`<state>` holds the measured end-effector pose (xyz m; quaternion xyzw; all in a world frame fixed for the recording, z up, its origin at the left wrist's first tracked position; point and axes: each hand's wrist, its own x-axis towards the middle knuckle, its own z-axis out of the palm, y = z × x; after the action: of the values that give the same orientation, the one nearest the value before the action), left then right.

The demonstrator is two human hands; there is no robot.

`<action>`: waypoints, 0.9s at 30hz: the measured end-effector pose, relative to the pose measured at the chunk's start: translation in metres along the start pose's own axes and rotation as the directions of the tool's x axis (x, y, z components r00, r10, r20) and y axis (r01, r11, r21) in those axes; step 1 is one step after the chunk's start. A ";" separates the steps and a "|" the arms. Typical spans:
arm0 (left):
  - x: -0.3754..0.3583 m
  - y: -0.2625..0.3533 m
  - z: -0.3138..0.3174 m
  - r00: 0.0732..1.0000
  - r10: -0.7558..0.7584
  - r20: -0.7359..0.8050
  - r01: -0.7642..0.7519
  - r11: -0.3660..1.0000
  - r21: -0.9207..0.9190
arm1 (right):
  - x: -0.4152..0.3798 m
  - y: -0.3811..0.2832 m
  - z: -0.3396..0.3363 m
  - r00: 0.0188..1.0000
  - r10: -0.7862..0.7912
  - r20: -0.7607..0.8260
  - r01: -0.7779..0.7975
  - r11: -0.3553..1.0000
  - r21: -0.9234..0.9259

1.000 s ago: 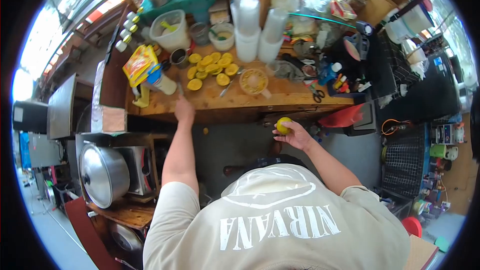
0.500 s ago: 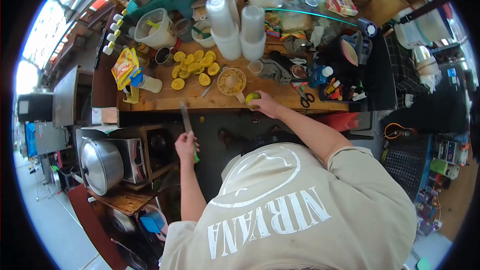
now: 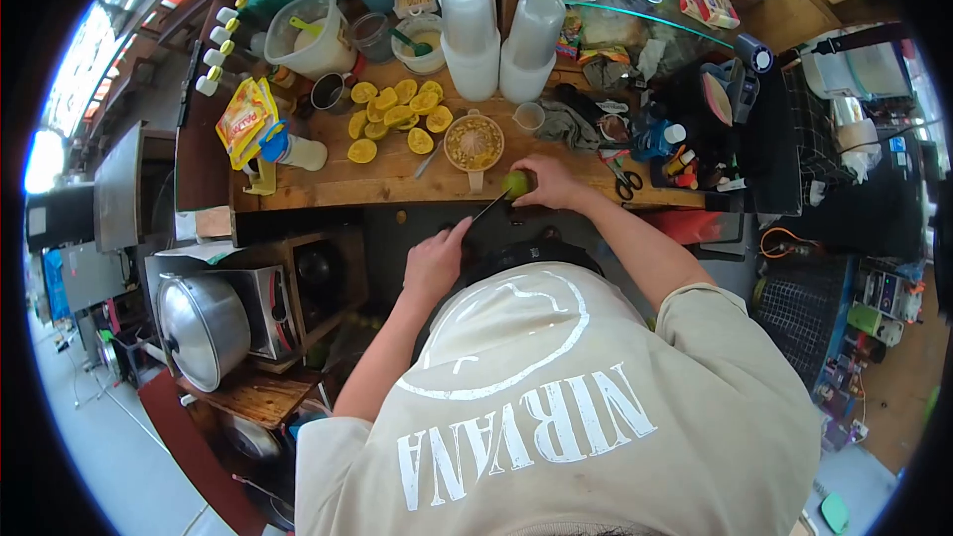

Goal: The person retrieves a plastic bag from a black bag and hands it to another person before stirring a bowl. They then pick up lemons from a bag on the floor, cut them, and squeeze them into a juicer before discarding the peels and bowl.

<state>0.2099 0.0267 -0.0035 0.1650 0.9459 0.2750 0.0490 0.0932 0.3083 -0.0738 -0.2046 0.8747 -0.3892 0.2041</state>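
Observation:
My right hand grips a green citrus fruit at the front edge of the wooden table. My left hand is closed round the handle of a knife, whose blade points up and right with its tip end at the fruit. Just behind the fruit stands a juicer with a ribbed cone, pulp in its bowl and its handle toward me. Left of it lie several squeezed yellow citrus halves. A spoon or similar metal utensil rests beside the juicer.
Stacked plastic cups rise behind the juicer, near a small clear cup. Black scissors lie to the right. A yellow packet and a blue-lidded jar stand left. A large pot is below left.
My left hand has swung right and up with the knife, bringing its blade to the fruit. My right hand still holds the fruit, slightly farther right. The view has shifted a little.

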 end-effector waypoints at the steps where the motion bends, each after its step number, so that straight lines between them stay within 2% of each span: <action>1: 0.012 0.002 0.002 0.992 0.066 0.104 -0.081 0.986 0.148 | 0.000 0.005 -0.003 1.000 0.011 -0.004 -0.011 1.000 -0.001; 3: 0.035 0.002 0.013 0.983 0.132 0.124 -0.154 0.969 0.191 | -0.001 0.013 -0.010 0.991 -0.122 -0.049 0.111 0.978 -0.174; 4: 0.043 0.002 0.018 0.972 0.185 0.142 -0.215 0.946 0.241 | -0.002 0.016 -0.013 0.992 -0.115 -0.053 0.104 0.979 -0.178; 7: 0.059 0.006 0.023 0.961 0.222 0.164 -0.262 0.923 0.283 | 0.001 0.019 -0.019 0.995 -0.093 -0.040 0.081 0.967 -0.240; 17: 0.085 0.035 0.043 0.944 0.199 0.262 -0.296 0.862 0.412 | 0.008 0.027 -0.030 0.995 -0.084 0.053 0.095 0.958 -0.270; 22: 0.103 0.049 0.072 0.953 0.227 0.200 -0.284 0.898 0.336 | 0.012 0.026 -0.029 0.985 -0.143 0.100 0.168 0.932 -0.320; 25: 0.103 0.051 0.061 0.957 0.187 0.222 -0.255 0.907 0.335 | 0.013 0.022 -0.036 0.983 -0.110 0.148 0.157 0.922 -0.355; 27: 0.097 0.043 0.054 0.961 0.167 0.220 -0.232 0.920 0.316 | 0.019 0.019 -0.038 0.969 -0.136 0.206 0.202 0.915 -0.348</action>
<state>0.1406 0.1216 -0.0263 0.2922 0.9482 0.0949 0.0808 0.0543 0.3328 -0.0689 -0.3480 0.8891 -0.2157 0.2047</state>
